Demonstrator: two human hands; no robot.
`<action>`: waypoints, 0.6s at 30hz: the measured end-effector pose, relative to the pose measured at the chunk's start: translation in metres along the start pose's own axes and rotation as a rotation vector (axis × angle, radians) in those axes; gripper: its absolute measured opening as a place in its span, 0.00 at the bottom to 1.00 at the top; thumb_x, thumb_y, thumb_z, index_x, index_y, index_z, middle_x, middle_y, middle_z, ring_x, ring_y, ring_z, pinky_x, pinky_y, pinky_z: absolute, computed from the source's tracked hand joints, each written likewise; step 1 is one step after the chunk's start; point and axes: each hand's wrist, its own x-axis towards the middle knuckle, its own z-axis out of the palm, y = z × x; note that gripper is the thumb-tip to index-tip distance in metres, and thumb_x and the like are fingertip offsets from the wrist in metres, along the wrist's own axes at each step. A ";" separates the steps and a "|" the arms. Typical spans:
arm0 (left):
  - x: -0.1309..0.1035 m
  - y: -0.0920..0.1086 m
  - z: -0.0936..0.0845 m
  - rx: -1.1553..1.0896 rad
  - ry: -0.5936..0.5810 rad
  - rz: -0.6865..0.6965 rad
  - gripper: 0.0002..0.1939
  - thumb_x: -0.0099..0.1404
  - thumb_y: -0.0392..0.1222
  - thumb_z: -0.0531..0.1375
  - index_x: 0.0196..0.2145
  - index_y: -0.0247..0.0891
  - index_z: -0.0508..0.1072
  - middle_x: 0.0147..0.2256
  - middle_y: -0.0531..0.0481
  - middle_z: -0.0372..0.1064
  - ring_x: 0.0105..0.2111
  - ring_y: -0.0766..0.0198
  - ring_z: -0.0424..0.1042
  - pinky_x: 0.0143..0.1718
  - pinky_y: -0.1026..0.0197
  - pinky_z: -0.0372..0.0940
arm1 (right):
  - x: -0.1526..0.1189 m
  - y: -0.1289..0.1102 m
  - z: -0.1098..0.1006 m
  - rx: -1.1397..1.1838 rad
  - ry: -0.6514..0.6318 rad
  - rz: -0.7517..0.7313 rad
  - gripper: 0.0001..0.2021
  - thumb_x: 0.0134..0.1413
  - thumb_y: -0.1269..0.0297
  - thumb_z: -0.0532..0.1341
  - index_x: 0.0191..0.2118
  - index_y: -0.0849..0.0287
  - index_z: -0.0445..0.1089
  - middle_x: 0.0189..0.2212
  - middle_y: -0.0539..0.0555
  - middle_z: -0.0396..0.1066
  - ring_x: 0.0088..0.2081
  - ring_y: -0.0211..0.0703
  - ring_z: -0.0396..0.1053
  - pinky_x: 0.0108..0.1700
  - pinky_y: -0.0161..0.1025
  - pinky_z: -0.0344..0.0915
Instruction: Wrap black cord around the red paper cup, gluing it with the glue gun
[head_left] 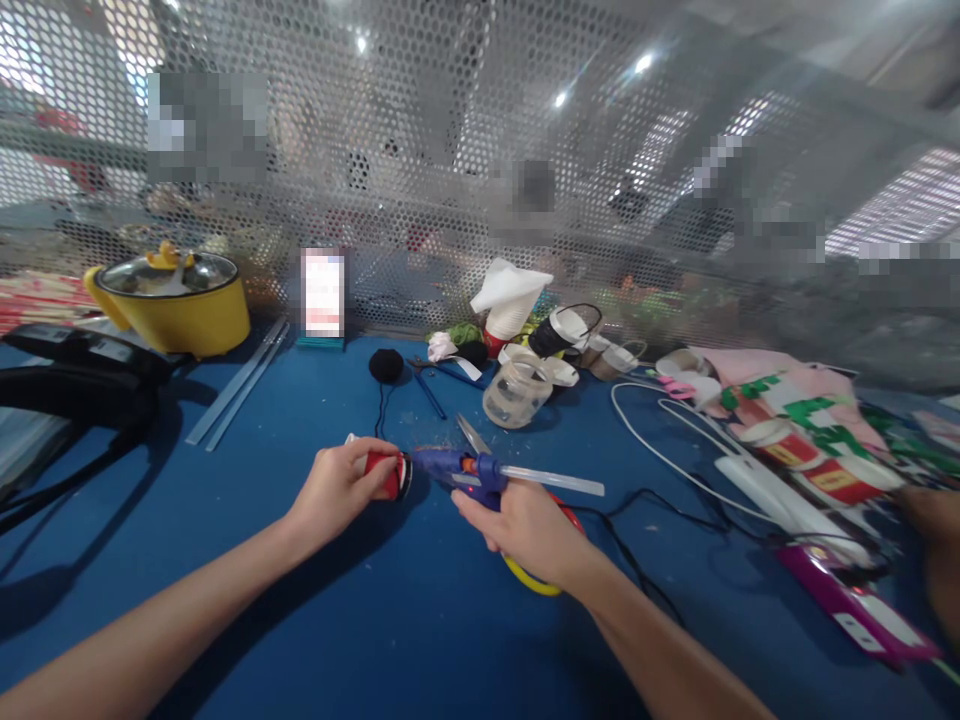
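Note:
My left hand (337, 487) is closed around a small red paper cup (384, 478), tipped on its side with black yarn at its rim. A strand of black yarn runs from near the cup to a black yarn ball (386, 366) behind it. In my right hand (525, 525) is a blue hot glue gun (466, 476), its nozzle pointing at the cup's rim, close to it; I cannot tell if they touch. A clear glue stick (559, 480) sticks out of the gun's back. Beneath lie scissors (537, 578) with red and yellow handles, partly hidden.
A clear plastic jar (517, 390), yarn-wrapped cups (561, 330) and blue pens (430, 393) stand or lie behind. At left are a yellow pot (180, 310), glue sticks (240, 385) and a phone (322, 295). Cables and a purple power strip (855, 605) lie right, near another person's hand (934, 530).

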 end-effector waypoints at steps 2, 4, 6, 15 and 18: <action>0.000 0.000 0.000 0.003 0.002 -0.004 0.15 0.55 0.45 0.52 0.34 0.34 0.72 0.27 0.47 0.72 0.24 0.63 0.71 0.25 0.64 0.65 | -0.002 -0.001 -0.001 -0.026 0.000 0.003 0.13 0.49 0.60 0.51 0.17 0.57 0.56 0.09 0.46 0.59 0.14 0.37 0.61 0.22 0.32 0.59; 0.000 -0.001 0.000 0.018 0.012 0.004 0.15 0.55 0.46 0.52 0.33 0.34 0.72 0.26 0.48 0.72 0.23 0.63 0.70 0.24 0.64 0.64 | -0.003 -0.001 -0.001 -0.043 -0.003 0.003 0.14 0.49 0.60 0.51 0.17 0.57 0.56 0.10 0.47 0.60 0.15 0.37 0.63 0.23 0.32 0.60; 0.001 -0.002 0.001 0.012 0.025 0.010 0.15 0.55 0.46 0.53 0.33 0.35 0.73 0.26 0.48 0.72 0.23 0.64 0.70 0.25 0.64 0.65 | -0.004 -0.002 -0.002 -0.049 -0.007 0.001 0.14 0.49 0.59 0.51 0.17 0.57 0.56 0.10 0.47 0.60 0.16 0.38 0.63 0.23 0.33 0.60; 0.003 -0.002 0.003 -0.053 0.054 -0.059 0.14 0.53 0.46 0.54 0.32 0.35 0.73 0.28 0.48 0.72 0.25 0.63 0.70 0.26 0.63 0.66 | -0.008 0.001 -0.001 -0.049 0.008 -0.001 0.10 0.47 0.60 0.52 0.21 0.58 0.59 0.09 0.46 0.60 0.14 0.36 0.63 0.19 0.30 0.58; 0.003 0.000 0.002 -0.057 0.058 -0.060 0.14 0.53 0.46 0.54 0.32 0.34 0.73 0.27 0.48 0.72 0.26 0.63 0.70 0.26 0.64 0.66 | -0.009 0.001 -0.002 -0.080 0.007 0.007 0.11 0.48 0.59 0.52 0.20 0.58 0.59 0.09 0.46 0.60 0.14 0.36 0.63 0.19 0.30 0.57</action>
